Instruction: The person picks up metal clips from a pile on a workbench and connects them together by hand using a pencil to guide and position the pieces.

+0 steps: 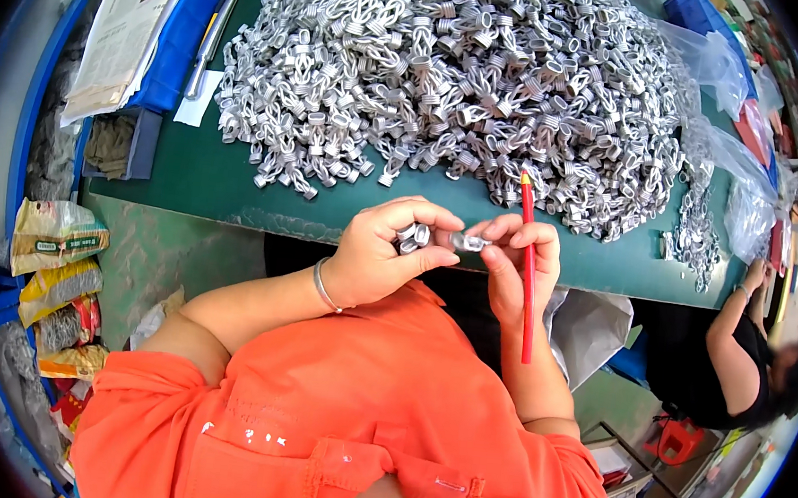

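Over at the left, a blue rack (23, 150) is standing along the rim of the view, with a column of filled bags (64, 229) lying beside it. Papers (120, 25) are resting against a blue bin (185, 31), and a grey bin (143, 156) below is holding brown cloth (109, 146). Next, a metal rod (210, 43) is lying partly over a white slip (198, 103) on the green worktop (232, 204). Filling the middle, a big heap (451, 83) of grey looped metal parts is spreading across the worktop. In front of its near edge, the left hand (375, 247), a bracelet (325, 285) at its wrist, is curling its fingers round a few parts (413, 238), thumb and forefinger reaching toward the right. Between the two hands, a single part (471, 242) is being pinched by the right hand (517, 259), thumb against fingertips; whether the left fingertips are touching it, I cannot tell. The right hand is also keeping a red pencil (524, 288) upright among its fingers. Farther right, a pale sack (591, 332) is showing below the worktop, a small pile (694, 237) of parts is lying near the corner, clear plastic (746, 185) is bunching beyond, and a co-worker (735, 364) in black is sitting at the far right.
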`<move>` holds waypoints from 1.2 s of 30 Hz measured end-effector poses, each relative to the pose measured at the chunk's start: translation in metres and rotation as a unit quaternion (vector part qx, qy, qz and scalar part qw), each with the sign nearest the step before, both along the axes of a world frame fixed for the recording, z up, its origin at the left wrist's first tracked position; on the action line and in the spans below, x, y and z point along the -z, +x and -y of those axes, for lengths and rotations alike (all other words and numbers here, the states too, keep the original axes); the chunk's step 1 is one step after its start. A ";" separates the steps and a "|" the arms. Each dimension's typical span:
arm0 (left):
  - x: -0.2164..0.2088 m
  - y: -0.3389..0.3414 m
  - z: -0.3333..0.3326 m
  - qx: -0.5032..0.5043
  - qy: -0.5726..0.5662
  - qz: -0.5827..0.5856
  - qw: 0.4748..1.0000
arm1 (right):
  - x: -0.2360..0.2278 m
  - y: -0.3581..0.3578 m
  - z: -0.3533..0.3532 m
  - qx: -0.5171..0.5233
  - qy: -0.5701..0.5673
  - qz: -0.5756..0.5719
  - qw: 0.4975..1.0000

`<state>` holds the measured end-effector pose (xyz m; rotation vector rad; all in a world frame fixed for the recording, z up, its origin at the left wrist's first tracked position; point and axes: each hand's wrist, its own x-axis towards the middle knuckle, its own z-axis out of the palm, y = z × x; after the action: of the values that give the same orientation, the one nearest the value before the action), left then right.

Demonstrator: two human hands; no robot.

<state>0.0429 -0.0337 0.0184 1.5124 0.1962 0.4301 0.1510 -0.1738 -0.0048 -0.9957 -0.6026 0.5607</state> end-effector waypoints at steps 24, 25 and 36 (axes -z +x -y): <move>0.001 0.002 -0.012 0.119 -0.569 -0.066 0.811 | -0.025 0.028 0.002 0.281 -0.169 0.485 0.810; 0.008 0.002 -0.011 0.126 -0.571 -0.053 0.809 | -0.024 0.034 0.001 0.307 -0.194 0.502 0.785; 0.007 0.002 -0.007 0.072 -0.442 -0.104 0.888 | -0.023 0.050 -0.008 0.320 -0.267 0.587 0.694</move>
<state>0.0448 -0.0263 0.0116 0.6555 0.3839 0.0239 0.2008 -0.1663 0.0179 -2.0181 -1.1526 -0.7039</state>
